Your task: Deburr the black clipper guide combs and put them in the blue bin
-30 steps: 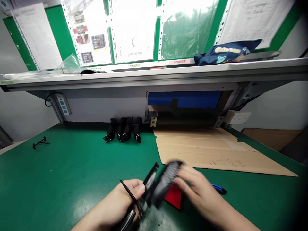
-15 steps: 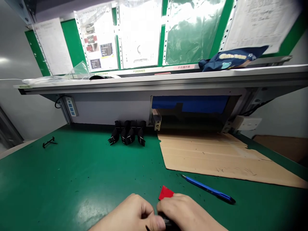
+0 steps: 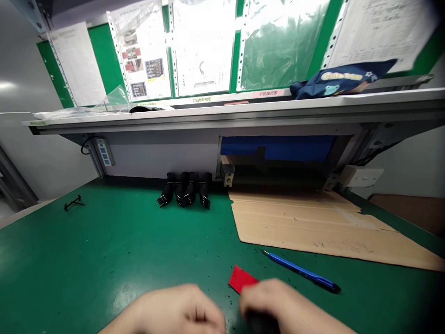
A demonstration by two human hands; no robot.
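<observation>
At the bottom edge, my left hand [image 3: 181,308] is curled closed, palm down. Whatever it may hold is hidden from view. To its right, and a little apart, my right hand [image 3: 267,299] is smeared by motion, its fingers wrapped round a black object [image 3: 262,323] whose kind I cannot make out. A flat red piece [image 3: 241,278] lies on the green table [image 3: 139,246] just beyond my right knuckles, partly covered by that hand. Small dark specks are scattered around it.
A blue pen [image 3: 302,271] lies right of the red piece, before a flat cardboard sheet [image 3: 295,227]. Several black fork-like pieces [image 3: 189,190] sit at the back. A small black part [image 3: 74,202] rests far left. A shelf [image 3: 208,116] spans above, carrying a dark blue bag [image 3: 340,81].
My hands have moved apart, the left leftward and the right rightward with the black object. More of the red piece now shows.
</observation>
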